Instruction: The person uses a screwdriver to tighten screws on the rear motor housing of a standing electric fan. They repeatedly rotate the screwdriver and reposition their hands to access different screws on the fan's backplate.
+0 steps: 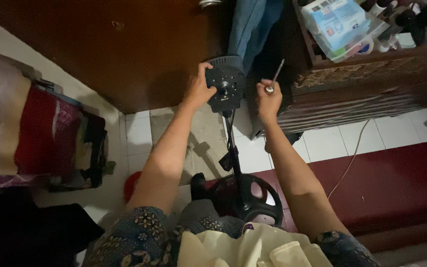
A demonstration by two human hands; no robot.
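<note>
Your left hand grips the motor to steady it; your right hand is closed around a screwdriver, tip raised clear.

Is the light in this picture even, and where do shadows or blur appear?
Head view: dim and uneven; the left hand and right hand are lit, the lower left corner is nearly black, the arms' shadows fall on the floor tiles, and edges look slightly soft.

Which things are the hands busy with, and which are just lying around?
Busy with:
- left hand gripping the fan motor head
- right hand holding a screwdriver
- fan stand pole and round base

Just lying around:
- plastic box of bottles on the shelf
- white cord on the floor
- blue cloth
- folded bedding
</note>
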